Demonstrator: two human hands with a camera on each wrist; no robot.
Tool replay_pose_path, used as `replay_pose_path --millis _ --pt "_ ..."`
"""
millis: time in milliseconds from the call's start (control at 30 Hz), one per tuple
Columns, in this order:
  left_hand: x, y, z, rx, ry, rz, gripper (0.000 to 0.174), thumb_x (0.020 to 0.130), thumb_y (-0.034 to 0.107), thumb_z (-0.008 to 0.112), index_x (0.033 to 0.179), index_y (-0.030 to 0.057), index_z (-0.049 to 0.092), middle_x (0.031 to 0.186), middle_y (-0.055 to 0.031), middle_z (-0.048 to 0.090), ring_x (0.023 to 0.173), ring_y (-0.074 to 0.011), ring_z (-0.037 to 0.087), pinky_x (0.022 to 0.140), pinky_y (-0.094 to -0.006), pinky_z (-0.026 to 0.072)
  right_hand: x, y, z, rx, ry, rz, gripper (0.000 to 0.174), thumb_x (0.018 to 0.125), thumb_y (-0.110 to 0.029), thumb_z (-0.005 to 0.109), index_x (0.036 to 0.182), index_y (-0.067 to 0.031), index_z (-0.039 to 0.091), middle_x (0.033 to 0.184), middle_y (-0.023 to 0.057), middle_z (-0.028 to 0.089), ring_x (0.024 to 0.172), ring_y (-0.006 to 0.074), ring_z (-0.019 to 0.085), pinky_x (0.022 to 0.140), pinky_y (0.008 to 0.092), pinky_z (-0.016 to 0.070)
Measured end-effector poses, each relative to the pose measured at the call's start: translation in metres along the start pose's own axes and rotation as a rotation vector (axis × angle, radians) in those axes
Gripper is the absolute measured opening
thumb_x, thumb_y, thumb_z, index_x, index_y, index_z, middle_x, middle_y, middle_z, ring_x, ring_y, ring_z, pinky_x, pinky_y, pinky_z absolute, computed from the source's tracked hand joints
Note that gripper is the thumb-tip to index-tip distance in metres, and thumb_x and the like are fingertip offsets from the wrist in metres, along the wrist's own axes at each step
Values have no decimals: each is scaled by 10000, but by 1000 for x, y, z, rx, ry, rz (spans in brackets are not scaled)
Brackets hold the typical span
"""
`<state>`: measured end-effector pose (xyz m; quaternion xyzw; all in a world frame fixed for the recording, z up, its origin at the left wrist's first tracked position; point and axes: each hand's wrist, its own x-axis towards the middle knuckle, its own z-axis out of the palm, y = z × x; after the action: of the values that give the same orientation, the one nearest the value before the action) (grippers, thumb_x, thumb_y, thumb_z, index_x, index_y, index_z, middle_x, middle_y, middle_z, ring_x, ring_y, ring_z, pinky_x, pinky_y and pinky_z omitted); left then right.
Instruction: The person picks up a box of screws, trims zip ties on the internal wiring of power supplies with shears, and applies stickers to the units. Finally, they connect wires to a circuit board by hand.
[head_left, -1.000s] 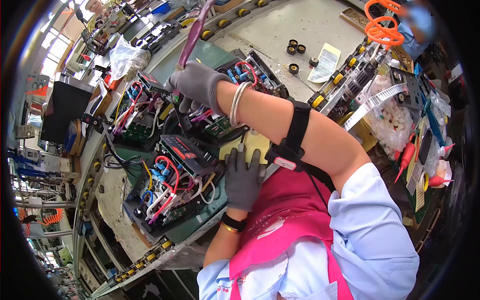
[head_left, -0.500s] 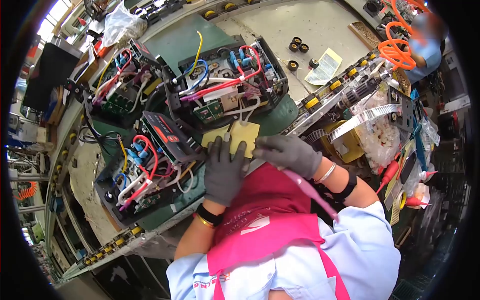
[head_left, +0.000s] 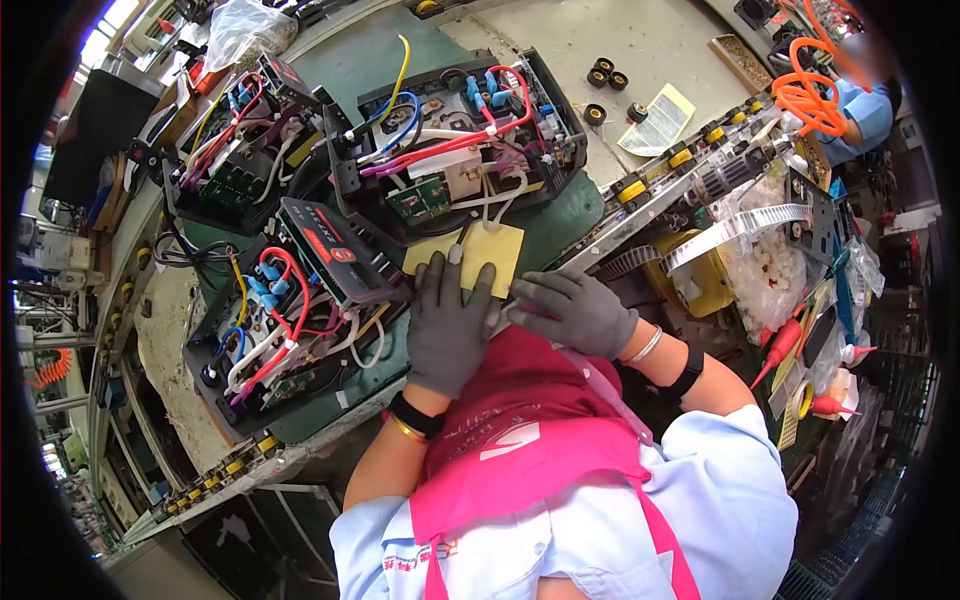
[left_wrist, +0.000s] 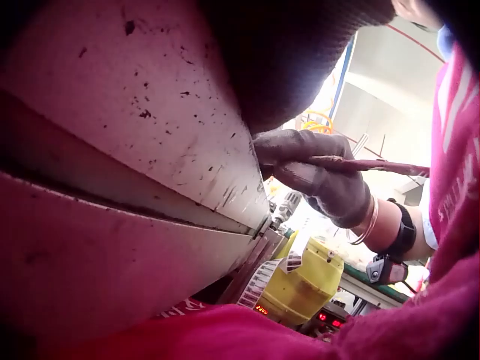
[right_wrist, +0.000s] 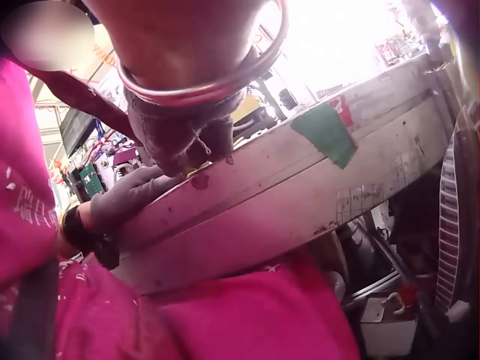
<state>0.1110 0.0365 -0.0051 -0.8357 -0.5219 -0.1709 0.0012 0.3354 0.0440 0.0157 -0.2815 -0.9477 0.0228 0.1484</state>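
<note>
The gloved left hand lies with straight fingers on the near edge of a yellow sheet, beside a small connector on a dark lead. Just right of the sheet, the gloved right hand has its fingertips at the bench edge and grips a long mauve strip that trails back over the apron. In the left wrist view the right hand pinches that strip between thumb and fingers. Behind the sheet sits an open electronic unit with red, blue and yellow wires.
More open units stand at the left and back left. Black rollers and a printed paper lie at the back. On the right are a roller rail, a yellow container, plastic bags and red-tipped bottles.
The right hand has come down from above the units to the sheet's right side, bringing the mauve strip, which now trails toward the body. The left hand stays on the sheet.
</note>
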Motion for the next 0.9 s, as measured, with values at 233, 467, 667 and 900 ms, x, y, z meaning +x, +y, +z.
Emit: replay_pose_path --millis 233,467,667,900 --pt "0 0 -2 9 -20 4 440 890 335 577 1309 198 567 1415 -195 433 1248 -429 450 1035 -526 395 2 -3 4 -43 62 -6 306 809 -177 614 1113 -156 640 1225 103 602 1116 274 597 899 378 507" --pt "-1 0 1 1 1 -2 440 886 332 583 1310 216 567 1424 -179 430 1251 -415 453 1037 -523 394 4 -7 9 -83 94 4 278 790 -168 626 1066 -138 647 1192 105 613 1081 270 610 878 377 516" --pt "-2 -1 2 -14 -4 -11 453 860 331 612 1295 211 574 1429 -176 427 1257 -405 454 1042 -514 393 17 -4 -4 -32 -34 -21 241 817 -154 612 1050 -105 652 1108 98 639 939 272 620 797 385 518" --pt "-2 0 -5 -70 -33 -5 477 839 333 633 1279 157 578 1378 -196 457 1262 -391 446 1068 -505 359 86 -11 -89 1950 241 804 323 906 -165 597 1175 14 591 852 52 682 676 90 623 583 242 529"
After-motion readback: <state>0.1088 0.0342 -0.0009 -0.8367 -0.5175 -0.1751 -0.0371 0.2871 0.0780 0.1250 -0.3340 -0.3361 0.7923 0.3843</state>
